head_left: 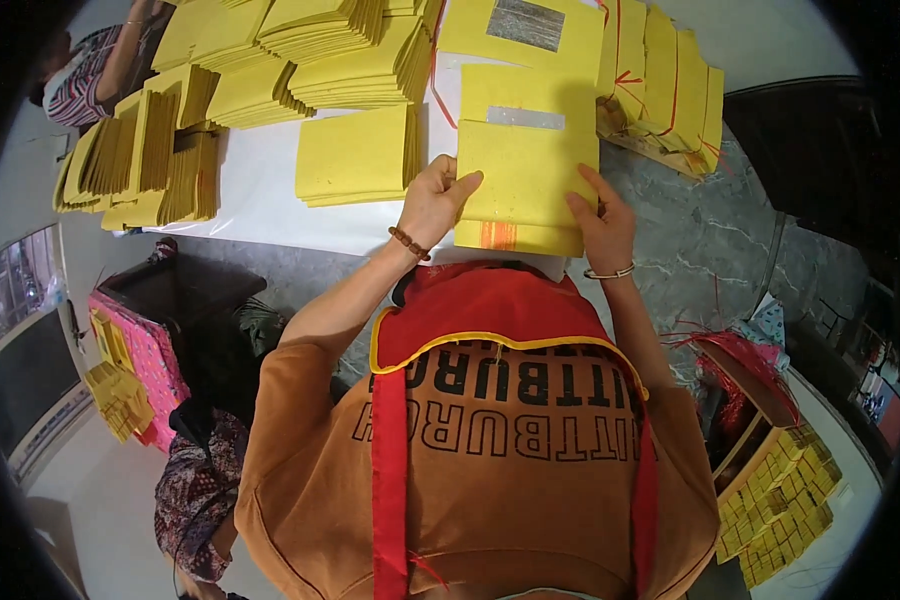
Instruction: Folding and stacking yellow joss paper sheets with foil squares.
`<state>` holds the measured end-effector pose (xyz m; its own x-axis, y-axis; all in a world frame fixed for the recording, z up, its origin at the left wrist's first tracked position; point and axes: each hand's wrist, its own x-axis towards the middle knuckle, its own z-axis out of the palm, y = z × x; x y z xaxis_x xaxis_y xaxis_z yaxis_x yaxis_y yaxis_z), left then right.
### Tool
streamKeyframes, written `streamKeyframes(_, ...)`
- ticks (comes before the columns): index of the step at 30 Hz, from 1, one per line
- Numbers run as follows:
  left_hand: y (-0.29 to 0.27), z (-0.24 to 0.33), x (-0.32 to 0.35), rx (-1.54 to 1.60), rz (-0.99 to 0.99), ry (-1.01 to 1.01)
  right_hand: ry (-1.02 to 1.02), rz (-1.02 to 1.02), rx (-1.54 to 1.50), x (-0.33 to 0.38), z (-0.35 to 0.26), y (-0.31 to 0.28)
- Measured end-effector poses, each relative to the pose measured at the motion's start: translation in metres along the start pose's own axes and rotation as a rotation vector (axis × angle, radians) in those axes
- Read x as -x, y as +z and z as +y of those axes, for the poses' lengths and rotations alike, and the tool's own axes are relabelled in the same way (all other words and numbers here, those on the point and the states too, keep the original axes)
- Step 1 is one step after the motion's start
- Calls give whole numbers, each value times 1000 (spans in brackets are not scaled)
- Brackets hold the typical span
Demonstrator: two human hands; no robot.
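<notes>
Between my hands lies a yellow paper sheet [520, 180], partly folded over, with an orange-red patch at its near edge. My left hand [435, 202] is closed on its left edge, thumb on top, a brown bead bracelet at the wrist. On the right edge, my right hand [604, 222] also grips it, wearing a pale bangle. Just beyond is a yellow sheet with a silver rectangle [526, 24]. A small yellow paper stack [355, 155] sits left of my left hand on the white table [260, 190].
Several folded yellow paper stacks [345, 75] cover the far left of the table. Yellow bundles tied with red string [660, 85] stand at the right. A person in a striped shirt [85, 85] is at the far left, another in patterned clothing [202, 495] at the lower left.
</notes>
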<state>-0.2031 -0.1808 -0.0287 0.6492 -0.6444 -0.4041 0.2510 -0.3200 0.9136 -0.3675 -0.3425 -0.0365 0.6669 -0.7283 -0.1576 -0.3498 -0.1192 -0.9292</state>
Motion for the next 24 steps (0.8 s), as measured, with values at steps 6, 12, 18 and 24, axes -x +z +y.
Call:
streamKeyframes(6,3,17,19,-534,327,581,-25,41,-35,1,4,3)
streamKeyframes(12,43,41,6,-991,68,897,-56,104,-24,3,4,7)
streamKeyframes(18,45,5,-6,-1249,-21,868,-3,63,114,9,-12,4)
streamKeyframes(24,45,2,-8,-1306,-30,872,-536,-82,884,42,-3,10)
